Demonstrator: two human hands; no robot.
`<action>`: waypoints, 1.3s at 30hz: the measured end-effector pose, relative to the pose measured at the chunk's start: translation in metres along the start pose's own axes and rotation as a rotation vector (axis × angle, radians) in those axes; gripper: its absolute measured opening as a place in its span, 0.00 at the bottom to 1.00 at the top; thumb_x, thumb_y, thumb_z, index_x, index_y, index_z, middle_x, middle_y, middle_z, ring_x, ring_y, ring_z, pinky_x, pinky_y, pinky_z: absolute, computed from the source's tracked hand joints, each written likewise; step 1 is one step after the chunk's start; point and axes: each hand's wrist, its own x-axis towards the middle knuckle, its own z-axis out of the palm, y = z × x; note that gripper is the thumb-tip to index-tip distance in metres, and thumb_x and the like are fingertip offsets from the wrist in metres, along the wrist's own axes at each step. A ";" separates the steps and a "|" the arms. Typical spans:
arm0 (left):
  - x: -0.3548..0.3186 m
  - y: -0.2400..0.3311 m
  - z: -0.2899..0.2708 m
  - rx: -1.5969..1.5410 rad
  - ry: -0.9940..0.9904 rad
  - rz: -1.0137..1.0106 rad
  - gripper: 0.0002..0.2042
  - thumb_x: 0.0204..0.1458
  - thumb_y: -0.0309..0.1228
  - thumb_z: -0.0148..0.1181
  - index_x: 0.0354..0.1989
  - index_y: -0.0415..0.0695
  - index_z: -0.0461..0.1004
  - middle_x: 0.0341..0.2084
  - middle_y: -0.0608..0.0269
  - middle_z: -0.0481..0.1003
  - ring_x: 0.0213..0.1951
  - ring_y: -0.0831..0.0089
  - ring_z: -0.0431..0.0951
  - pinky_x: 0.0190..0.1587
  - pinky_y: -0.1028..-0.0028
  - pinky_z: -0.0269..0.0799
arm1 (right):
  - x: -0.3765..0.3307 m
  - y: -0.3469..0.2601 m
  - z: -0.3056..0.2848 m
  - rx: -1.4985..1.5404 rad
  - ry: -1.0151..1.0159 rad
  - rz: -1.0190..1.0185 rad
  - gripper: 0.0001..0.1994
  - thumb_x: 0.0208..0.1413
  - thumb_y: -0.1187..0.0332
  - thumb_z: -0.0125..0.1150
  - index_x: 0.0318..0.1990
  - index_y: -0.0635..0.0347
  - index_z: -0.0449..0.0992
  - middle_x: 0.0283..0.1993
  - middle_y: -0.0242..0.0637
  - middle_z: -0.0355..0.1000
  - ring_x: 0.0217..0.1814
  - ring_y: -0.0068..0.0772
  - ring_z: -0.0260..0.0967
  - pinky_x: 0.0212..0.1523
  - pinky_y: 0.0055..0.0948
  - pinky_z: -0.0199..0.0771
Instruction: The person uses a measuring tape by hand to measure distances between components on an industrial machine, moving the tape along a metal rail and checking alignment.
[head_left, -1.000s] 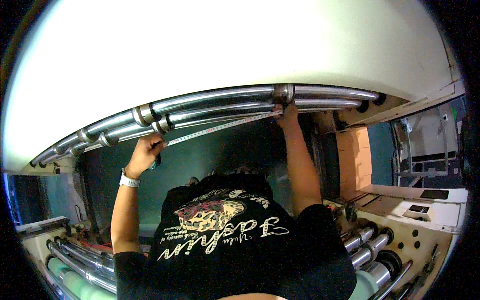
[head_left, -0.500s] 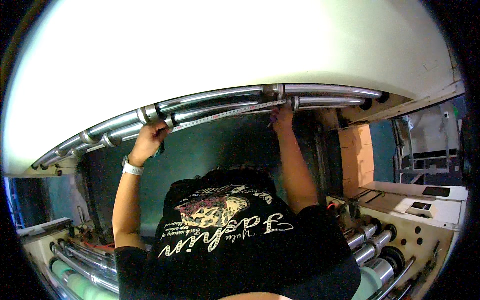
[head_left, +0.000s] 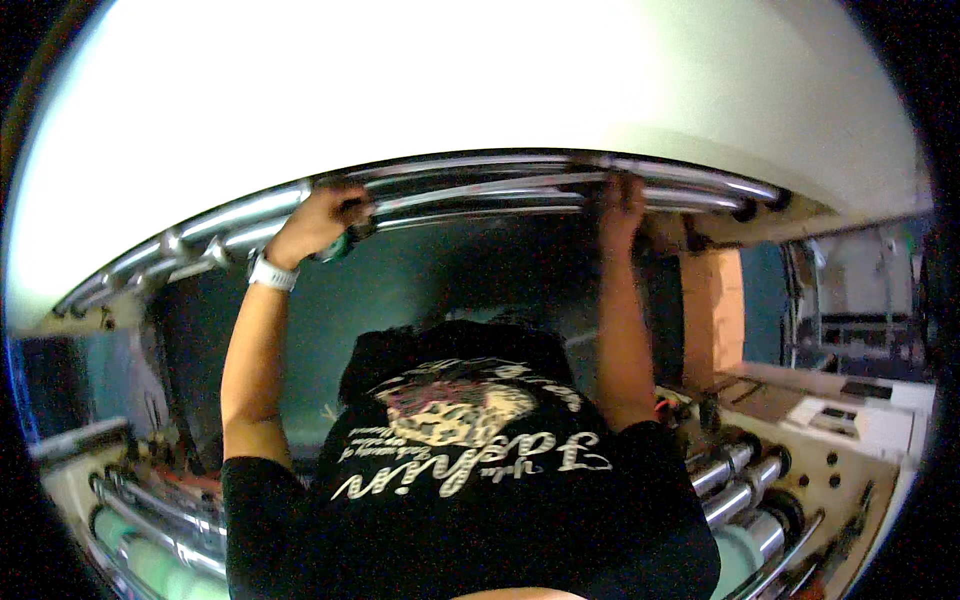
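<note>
A broad pale roll [head_left: 480, 90] is filling the upper part of the view, curving from edge to edge. Just below it, a set of shiny metal rollers [head_left: 480, 185] is running side by side in a long arc, with clamp collars showing toward the left end. Underneath, a dark teal machine wall [head_left: 440, 275] is receding into shadow. At the lower right, a cream machine frame [head_left: 850, 450] is carrying more steel rollers [head_left: 735, 480], and further chrome bars [head_left: 150, 520] are lying at the lower left.

The person's black printed shirt [head_left: 470, 480] is taking up the lower middle, with both bare arms reaching up to the rollers. The left hand [head_left: 315, 222], with a white wristband [head_left: 272, 272] on it, is clenching around a roller near a dark fitting; its grip is wrapping the bar. The right hand [head_left: 622, 200] is pressing up against the rollers further right, fingers curling over one, though I cannot tell how tightly.
</note>
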 end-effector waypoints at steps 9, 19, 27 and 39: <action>-0.032 -0.077 -0.057 -0.013 -0.099 -0.022 0.08 0.46 0.31 0.55 0.32 0.42 0.71 0.25 0.63 0.72 0.30 0.76 0.69 0.36 0.76 0.64 | 0.007 0.026 -0.004 0.100 -0.007 -0.058 0.09 0.54 0.66 0.47 0.42 0.55 0.65 0.34 0.30 0.64 0.26 0.23 0.58 0.22 0.22 0.62; -0.024 -0.108 -0.048 -0.060 0.117 0.067 0.07 0.45 0.30 0.52 0.29 0.39 0.71 0.20 0.56 0.71 0.24 0.70 0.70 0.31 0.72 0.64 | 0.012 0.008 -0.009 0.187 -0.130 0.311 0.15 0.52 0.63 0.49 0.46 0.60 0.64 0.37 0.37 0.69 0.35 0.31 0.65 0.33 0.26 0.68; -0.023 -0.109 -0.054 0.049 0.138 0.119 0.08 0.45 0.29 0.51 0.30 0.39 0.72 0.22 0.52 0.72 0.26 0.65 0.71 0.34 0.70 0.65 | 0.002 -0.020 0.001 -0.081 -0.166 -0.114 0.19 0.50 0.61 0.52 0.47 0.62 0.64 0.38 0.40 0.69 0.38 0.33 0.66 0.39 0.26 0.67; -0.022 -0.101 -0.065 -0.054 0.017 0.006 0.08 0.46 0.26 0.51 0.35 0.39 0.69 0.28 0.60 0.72 0.33 0.73 0.70 0.38 0.73 0.65 | -0.002 -0.019 0.013 -0.775 -0.169 -0.226 0.17 0.53 0.61 0.49 0.46 0.62 0.66 0.31 0.36 0.69 0.26 0.27 0.65 0.21 0.23 0.64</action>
